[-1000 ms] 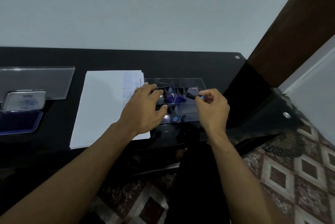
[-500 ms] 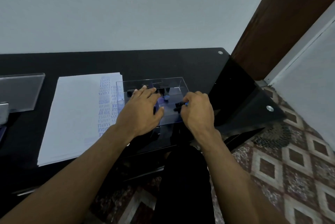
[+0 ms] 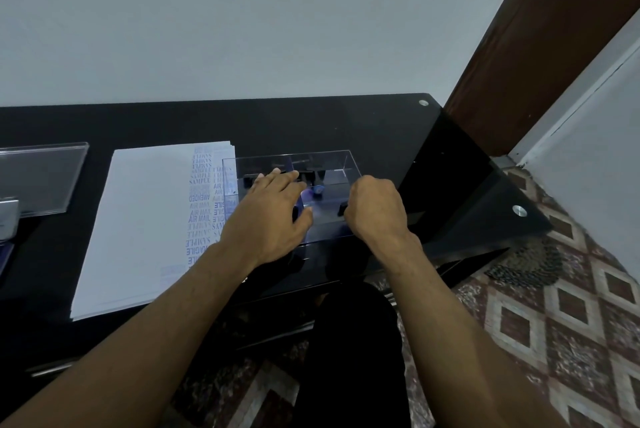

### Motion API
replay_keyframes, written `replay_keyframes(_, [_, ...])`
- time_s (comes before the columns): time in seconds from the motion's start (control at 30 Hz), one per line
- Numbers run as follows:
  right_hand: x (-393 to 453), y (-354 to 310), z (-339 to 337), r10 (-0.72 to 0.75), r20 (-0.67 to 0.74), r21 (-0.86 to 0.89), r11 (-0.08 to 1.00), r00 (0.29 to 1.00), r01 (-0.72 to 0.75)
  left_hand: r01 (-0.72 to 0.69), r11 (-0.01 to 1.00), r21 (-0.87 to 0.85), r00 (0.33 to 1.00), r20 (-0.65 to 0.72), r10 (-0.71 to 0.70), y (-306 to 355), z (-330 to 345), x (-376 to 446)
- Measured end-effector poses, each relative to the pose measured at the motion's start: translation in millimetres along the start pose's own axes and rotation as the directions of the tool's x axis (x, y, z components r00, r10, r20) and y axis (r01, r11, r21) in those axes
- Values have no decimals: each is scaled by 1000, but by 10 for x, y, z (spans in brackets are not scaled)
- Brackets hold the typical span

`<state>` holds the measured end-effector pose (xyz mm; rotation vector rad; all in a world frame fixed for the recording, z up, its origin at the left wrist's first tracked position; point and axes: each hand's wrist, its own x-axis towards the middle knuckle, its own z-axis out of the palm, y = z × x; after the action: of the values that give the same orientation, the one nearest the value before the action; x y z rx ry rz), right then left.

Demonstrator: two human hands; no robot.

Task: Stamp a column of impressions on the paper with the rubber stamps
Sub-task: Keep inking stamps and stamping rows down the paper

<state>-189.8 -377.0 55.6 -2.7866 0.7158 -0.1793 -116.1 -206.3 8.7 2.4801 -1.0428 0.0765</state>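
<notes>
A white paper stack (image 3: 145, 219) lies on the black table (image 3: 311, 122), with columns of blue impressions (image 3: 200, 206) along its right side. Right of it stands a clear plastic stamp box (image 3: 334, 159) holding several black rubber stamps (image 3: 311, 177). My left hand (image 3: 266, 216) rests flat over the box's left half, fingers straight, thumb along the near side. My right hand (image 3: 375, 209) is curled in a fist over the box's right half and grips a black rubber stamp (image 3: 342, 208); only the stamp's dark end shows beside my fingers.
A clear plastic lid (image 3: 41, 178) and part of a blue ink pad (image 3: 5, 230) lie at the far left edge. The table's right corner (image 3: 519, 211) ends over patterned floor tiles (image 3: 568, 306). A brown door frame (image 3: 540, 46) rises at the right.
My right hand has lowered over the box's right half and closed into a tighter fist round the stamp. My left hand stays on the box. The view has swung rightward.
</notes>
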Motion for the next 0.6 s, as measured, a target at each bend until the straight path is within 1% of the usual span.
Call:
replay_keyframes(0.1, [2, 39, 17, -20, -14, -4, 1000, 1000, 20, 1, 1000, -7, 1000, 7, -1, -7, -1, 10])
replay_keyframes(0.17, [25, 48, 41, -62, -18, -8, 998, 998, 62, 1, 1000, -24, 1000, 10, -1, -17, -1, 23])
replay_keyframes(0.3, [121, 25, 80, -229, -91, 1, 973, 969, 230, 11, 999, -42, 1000, -1, -11, -78, -45, 98])
replay_keyframes(0.37, [185, 5, 73, -291, -99, -19, 957, 952, 290, 19, 999, -39, 1000, -20, -19, -129, -81, 161])
replay_keyframes(0.5, [317, -54, 42, -381, 11, -87, 921, 924, 381, 41, 999, 10, 999, -36, -41, -281, -140, 300])
replay_keyframes(0.6, [404, -85, 52, -381, 139, -59, 918, 914, 391, 65, 998, 26, 998, -15, -65, -384, -155, 372])
